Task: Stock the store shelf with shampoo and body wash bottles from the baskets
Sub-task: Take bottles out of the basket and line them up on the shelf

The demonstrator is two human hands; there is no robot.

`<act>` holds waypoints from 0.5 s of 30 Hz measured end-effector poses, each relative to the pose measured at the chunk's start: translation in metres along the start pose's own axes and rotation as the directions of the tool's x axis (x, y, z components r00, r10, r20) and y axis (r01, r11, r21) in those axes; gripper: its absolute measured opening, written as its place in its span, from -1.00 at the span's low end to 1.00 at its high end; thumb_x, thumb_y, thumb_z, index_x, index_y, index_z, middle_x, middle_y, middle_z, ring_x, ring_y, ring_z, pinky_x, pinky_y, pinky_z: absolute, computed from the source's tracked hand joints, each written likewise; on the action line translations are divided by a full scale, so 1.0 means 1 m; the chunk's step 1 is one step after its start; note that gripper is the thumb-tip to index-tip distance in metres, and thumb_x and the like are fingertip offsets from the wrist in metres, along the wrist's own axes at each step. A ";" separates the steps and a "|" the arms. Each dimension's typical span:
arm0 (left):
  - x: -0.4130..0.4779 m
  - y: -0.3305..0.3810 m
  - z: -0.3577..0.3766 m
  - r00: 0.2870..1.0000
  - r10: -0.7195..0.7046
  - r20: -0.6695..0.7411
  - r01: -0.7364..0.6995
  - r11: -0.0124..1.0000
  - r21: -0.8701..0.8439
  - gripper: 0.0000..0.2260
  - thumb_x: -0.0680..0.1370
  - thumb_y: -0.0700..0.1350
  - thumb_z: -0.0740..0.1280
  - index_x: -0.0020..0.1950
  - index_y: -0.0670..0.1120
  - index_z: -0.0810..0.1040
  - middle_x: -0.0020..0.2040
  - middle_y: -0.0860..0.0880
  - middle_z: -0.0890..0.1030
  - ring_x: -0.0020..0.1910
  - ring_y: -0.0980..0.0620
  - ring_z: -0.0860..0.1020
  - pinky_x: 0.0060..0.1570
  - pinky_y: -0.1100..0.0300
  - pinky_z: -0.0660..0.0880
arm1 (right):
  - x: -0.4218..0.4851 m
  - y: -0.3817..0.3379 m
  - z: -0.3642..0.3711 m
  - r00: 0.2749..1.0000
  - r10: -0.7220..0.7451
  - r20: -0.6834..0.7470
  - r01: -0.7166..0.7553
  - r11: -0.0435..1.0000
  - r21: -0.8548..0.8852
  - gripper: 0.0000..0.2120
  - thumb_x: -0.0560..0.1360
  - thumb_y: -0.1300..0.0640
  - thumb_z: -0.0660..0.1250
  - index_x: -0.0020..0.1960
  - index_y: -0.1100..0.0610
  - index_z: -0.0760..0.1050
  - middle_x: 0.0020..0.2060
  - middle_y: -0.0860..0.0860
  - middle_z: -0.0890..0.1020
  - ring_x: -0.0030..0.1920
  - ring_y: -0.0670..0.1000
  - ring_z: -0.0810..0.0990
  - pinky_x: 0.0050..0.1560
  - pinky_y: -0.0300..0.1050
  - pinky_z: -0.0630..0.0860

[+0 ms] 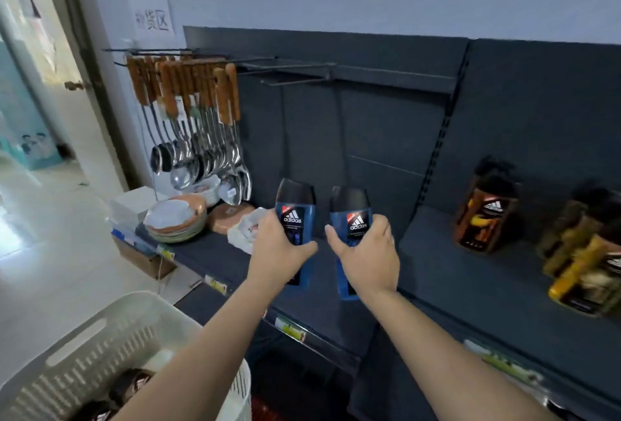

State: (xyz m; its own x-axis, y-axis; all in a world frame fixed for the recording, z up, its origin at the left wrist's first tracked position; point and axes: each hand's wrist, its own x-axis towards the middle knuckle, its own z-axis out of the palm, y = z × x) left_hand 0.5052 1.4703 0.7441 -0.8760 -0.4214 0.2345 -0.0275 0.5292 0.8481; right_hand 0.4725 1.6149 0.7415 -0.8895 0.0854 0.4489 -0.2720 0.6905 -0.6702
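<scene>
My left hand [279,245] grips a blue bottle with a black cap [295,208], held upright above the dark shelf board [215,252]. Just to its right, my right hand [368,252] holds a second blue bottle of the same kind [353,215], also upright over the shelf. Both bottles hang in the air, close together but apart. A white slotted basket [100,346] stands at the bottom left with dark bottles [131,383] inside, partly hidden by my left forearm.
Several amber and dark bottles [487,215] stand on the right shelf section [470,272]. Stacked plates [176,219], a white cloth and hanging ladles [201,138] fill the shelf's left end. Price tags line the shelf edge. A cardboard box sits on the floor at left.
</scene>
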 end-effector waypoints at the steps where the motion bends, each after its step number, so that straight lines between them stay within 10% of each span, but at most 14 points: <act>1: 0.005 0.012 0.015 0.999 0.044 0.012 -0.044 0.999 -0.014 -0.46 0.28 -0.07 0.56 0.14 -0.10 0.37 0.03 -0.04 0.50 -0.06 0.04 0.54 -0.12 0.08 0.55 | 0.007 0.008 -0.011 0.998 0.023 -0.054 -0.021 0.999 0.037 -0.26 0.38 -0.32 0.35 0.26 0.24 0.33 0.13 0.09 0.50 0.16 0.10 0.50 -0.07 -0.02 0.53; 7: 0.021 0.071 0.096 0.970 0.214 0.117 -0.206 0.976 -0.076 -0.40 0.38 -0.14 0.53 0.30 -0.14 0.28 0.14 0.00 0.33 -0.03 0.11 0.39 -0.23 0.41 0.32 | 0.045 0.050 -0.065 0.954 0.116 -0.277 -0.061 0.978 0.198 -0.22 0.38 -0.15 0.47 0.36 0.29 0.26 0.23 0.13 0.43 0.27 0.11 0.41 0.10 -0.07 0.43; 15: 0.023 0.117 0.189 0.911 0.322 0.256 -0.270 0.937 -0.221 -0.31 0.38 -0.07 0.56 0.37 -0.11 0.25 0.24 0.00 0.34 0.07 0.13 0.46 -0.07 0.34 0.40 | 0.065 0.127 -0.111 0.880 0.255 -0.400 -0.226 0.967 0.118 -0.24 0.28 -0.18 0.53 0.25 0.24 0.31 0.14 0.12 0.45 0.18 0.15 0.48 -0.05 -0.02 0.46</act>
State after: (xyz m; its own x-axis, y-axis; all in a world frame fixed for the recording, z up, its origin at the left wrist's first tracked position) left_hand 0.3908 1.6611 0.7587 -0.9304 -0.0249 0.3656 0.3168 0.4469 0.8366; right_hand 0.4212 1.7877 0.7513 -0.7056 0.5383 0.4609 -0.1053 0.5635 -0.8194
